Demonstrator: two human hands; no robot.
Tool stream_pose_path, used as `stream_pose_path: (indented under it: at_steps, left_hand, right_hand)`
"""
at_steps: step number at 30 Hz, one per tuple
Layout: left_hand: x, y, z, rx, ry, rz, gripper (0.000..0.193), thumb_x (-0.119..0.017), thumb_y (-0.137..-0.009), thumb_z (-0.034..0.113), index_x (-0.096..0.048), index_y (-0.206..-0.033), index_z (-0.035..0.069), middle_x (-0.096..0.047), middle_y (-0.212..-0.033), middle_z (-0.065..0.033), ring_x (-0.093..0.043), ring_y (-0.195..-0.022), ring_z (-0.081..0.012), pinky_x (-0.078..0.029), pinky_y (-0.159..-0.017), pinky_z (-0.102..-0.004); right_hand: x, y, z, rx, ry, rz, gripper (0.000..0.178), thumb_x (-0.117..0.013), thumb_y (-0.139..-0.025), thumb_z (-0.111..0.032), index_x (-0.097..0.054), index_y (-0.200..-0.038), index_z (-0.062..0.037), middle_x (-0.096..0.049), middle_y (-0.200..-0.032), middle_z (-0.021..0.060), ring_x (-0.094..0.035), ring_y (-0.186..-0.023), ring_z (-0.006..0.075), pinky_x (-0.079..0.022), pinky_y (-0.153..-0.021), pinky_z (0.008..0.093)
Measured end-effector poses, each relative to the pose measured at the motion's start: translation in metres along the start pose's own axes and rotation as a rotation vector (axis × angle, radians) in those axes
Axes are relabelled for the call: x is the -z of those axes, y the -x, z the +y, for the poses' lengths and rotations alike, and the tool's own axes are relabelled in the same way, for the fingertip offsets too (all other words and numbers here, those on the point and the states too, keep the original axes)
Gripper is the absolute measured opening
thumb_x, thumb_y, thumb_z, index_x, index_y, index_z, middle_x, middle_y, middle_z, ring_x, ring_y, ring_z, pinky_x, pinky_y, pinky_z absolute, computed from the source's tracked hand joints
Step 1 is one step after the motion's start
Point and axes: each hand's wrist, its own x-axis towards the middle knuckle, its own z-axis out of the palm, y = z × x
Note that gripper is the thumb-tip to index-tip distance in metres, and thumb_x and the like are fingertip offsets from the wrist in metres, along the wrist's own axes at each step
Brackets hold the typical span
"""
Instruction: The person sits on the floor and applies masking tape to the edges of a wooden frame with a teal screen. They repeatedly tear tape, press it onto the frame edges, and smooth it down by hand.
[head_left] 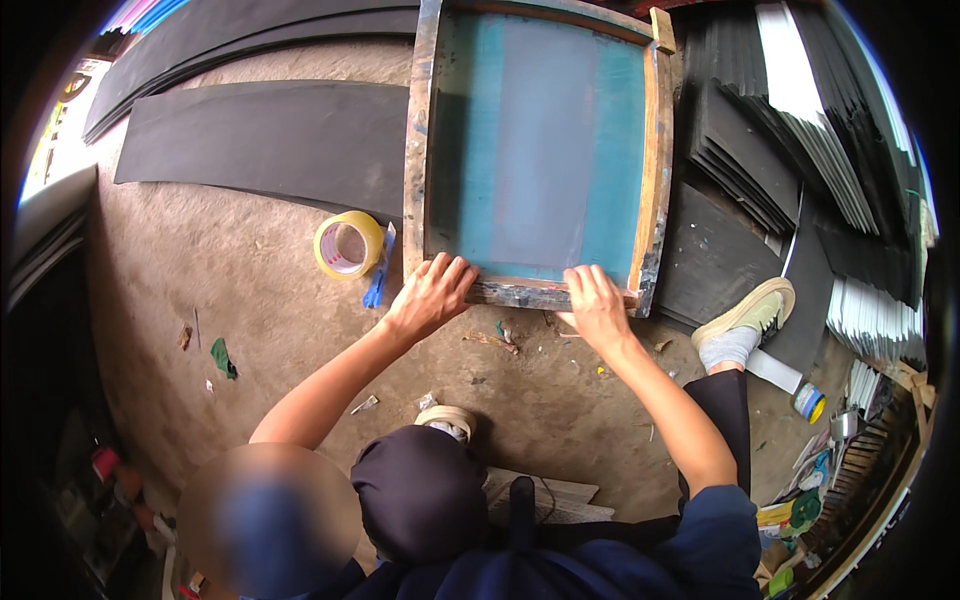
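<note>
A wooden screen-printing frame (pixel 655 150) with a teal and grey mesh lies flat on the floor in front of me. My left hand (pixel 432 290) rests on the frame's near edge at its left corner, fingers spread over the wood. My right hand (pixel 595 300) presses on the same near edge toward the right corner, fingers laid over the rail. Both forearms come up from the lower part of the view. My knees and dark clothing fill the bottom.
A roll of yellow tape (pixel 347 245) and a blue tool (pixel 379 275) lie left of the frame. Long black sheets (pixel 260 135) lie at the back left, stacked black and white sheets (pixel 800 120) at the right. My shoe (pixel 750 312) rests on a black sheet.
</note>
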Motion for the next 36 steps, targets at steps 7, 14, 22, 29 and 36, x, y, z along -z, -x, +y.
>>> stream_pose_path:
  at_steps: [7, 14, 22, 29, 36]
  left_hand:
    - [0.002, -0.002, 0.001, 0.030, -0.016, -0.023, 0.055, -0.068, -0.069, 0.024, -0.050, -0.117, 0.004, -0.048, -0.105, -0.0084, -0.048, -0.097, -0.0234, -0.046, -0.081, -0.0361]
    - [0.004, -0.035, 0.020, -0.095, 0.390, 0.021, 0.054, -0.070, -0.066, 0.015, -0.050, -0.114, 0.004, -0.051, -0.104, -0.0097, -0.048, -0.098, -0.0266, -0.046, -0.086, -0.0345]
    - [-0.001, -0.041, 0.034, -0.010, 0.306, -0.027, 0.051, -0.073, -0.067, 0.025, -0.052, -0.108, 0.005, -0.052, -0.102, -0.0074, -0.052, -0.093, -0.0234, -0.051, -0.076, -0.0316]
    - [0.002, -0.037, 0.035, 0.031, 0.152, -0.033, 0.049, -0.070, -0.072, 0.032, -0.051, -0.105, 0.001, -0.048, -0.097, -0.0087, -0.049, -0.093, -0.0207, -0.055, -0.064, -0.0296]
    - [0.009, 0.008, 0.011, 0.069, -0.152, -0.138, 0.042, -0.062, -0.076, 0.019, -0.050, -0.112, 0.002, -0.050, -0.100, -0.0096, -0.052, -0.098, -0.0224, -0.036, -0.098, -0.0398]
  right_hand:
    - [0.013, 0.022, 0.030, -0.089, 0.035, -0.092, 0.063, -0.081, -0.056, -0.026, -0.049, -0.103, 0.0013, -0.047, -0.097, 0.0106, -0.048, -0.095, 0.0240, -0.047, -0.081, 0.0330]
    - [0.001, -0.001, -0.007, -0.006, -0.060, -0.076, 0.057, -0.076, -0.067, -0.028, -0.049, -0.107, 0.0031, -0.048, -0.103, 0.0105, -0.047, -0.100, 0.0224, -0.046, -0.083, 0.0327]
    - [0.010, -0.012, -0.015, 0.046, -0.071, -0.102, 0.058, -0.078, -0.063, -0.023, -0.048, -0.105, 0.0037, -0.048, -0.100, 0.0121, -0.047, -0.096, 0.0226, -0.046, -0.085, 0.0306]
    - [0.014, 0.024, 0.038, -0.014, 0.154, -0.142, 0.042, -0.068, -0.070, -0.012, -0.049, -0.105, 0.0035, -0.051, -0.094, 0.0108, -0.049, -0.093, 0.0205, -0.046, -0.082, 0.0286]
    - [0.030, 0.031, 0.021, 0.040, 0.347, -0.215, 0.038, -0.057, -0.072, -0.004, -0.051, -0.108, 0.0039, -0.055, -0.093, 0.0106, -0.055, -0.091, 0.0190, -0.036, -0.100, 0.0314]
